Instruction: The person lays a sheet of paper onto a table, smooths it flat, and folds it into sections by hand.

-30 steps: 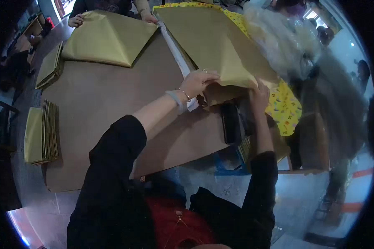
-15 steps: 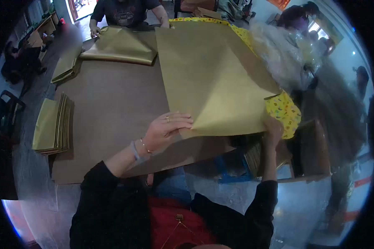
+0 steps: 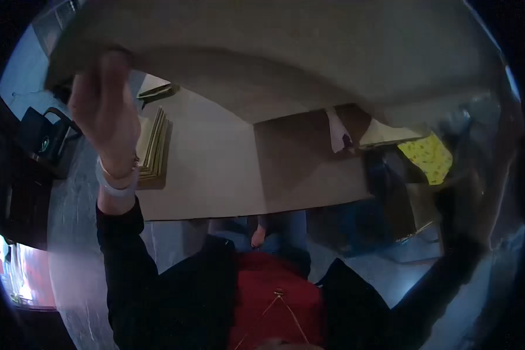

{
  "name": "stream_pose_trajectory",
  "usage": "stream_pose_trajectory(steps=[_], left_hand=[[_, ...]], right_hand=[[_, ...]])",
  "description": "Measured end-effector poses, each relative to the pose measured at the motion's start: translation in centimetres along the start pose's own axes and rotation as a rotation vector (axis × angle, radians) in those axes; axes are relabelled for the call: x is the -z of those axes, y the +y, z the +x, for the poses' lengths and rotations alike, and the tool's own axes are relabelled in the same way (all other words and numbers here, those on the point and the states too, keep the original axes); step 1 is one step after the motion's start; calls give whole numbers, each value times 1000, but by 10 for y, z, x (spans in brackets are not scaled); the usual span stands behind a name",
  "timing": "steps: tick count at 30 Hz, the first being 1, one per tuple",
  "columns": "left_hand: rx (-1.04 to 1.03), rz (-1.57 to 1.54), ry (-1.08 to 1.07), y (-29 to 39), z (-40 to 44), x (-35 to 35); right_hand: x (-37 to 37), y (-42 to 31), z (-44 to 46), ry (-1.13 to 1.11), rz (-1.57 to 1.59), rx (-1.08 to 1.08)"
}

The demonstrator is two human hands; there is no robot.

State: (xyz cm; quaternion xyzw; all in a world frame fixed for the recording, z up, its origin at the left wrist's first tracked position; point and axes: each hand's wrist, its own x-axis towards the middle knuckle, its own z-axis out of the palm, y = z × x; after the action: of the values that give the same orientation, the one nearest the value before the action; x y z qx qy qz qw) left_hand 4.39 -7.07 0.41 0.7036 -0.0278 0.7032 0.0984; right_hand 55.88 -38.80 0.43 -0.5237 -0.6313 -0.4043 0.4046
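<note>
My left hand [image 3: 108,108] is raised at the upper left, its fingers closed on the edge of a large sheet [image 3: 274,52]. The sheet's dull brown underside spans the top of the view and hides the far side of the table. At the right, my right sleeve [image 3: 449,274] reaches up toward the sheet's right side; the hand there is too dark and smeared to make out. Below the sheet lies the brown table covering [image 3: 216,157], with a stack of folded gold paper [image 3: 153,149] at its left.
Yellow patterned material [image 3: 430,157] shows at the right, with a white strip [image 3: 337,131] left of it. A blue frame [image 3: 361,227] stands under the table's right front. A dark chair [image 3: 49,137] is at the left. Another folded stack [image 3: 156,87] shows beyond the near one.
The large sheet has risen from the table toward the camera. My left hand has moved up and left with its edge; my right arm has swung out right. The other person is now hidden.
</note>
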Motion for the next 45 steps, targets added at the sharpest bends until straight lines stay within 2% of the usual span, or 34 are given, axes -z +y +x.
stream_pose_trajectory(steps=[1, 6, 20, 34, 41, 45], left_hand=[[-148, 157, 103, 4, 24, 1], [-179, 162, 73, 12, 42, 15], [44, 213, -27, -9, 12, 33], [225, 420, -6, -48, -20, 109], [321, 428, -58, -139, -43, 112], [444, 434, -117, -190, -80, 118]], right_hand=[[5, -3, 5, 16, -29, 3], [9, -3, 34, 13, -121, 4], [-39, 9, 80, -283, -305, -7], [-211, -19, 185, -485, -388, 190], [-322, -24, 188, -605, -490, 210], [-398, -29, 163, -732, -498, 216]])
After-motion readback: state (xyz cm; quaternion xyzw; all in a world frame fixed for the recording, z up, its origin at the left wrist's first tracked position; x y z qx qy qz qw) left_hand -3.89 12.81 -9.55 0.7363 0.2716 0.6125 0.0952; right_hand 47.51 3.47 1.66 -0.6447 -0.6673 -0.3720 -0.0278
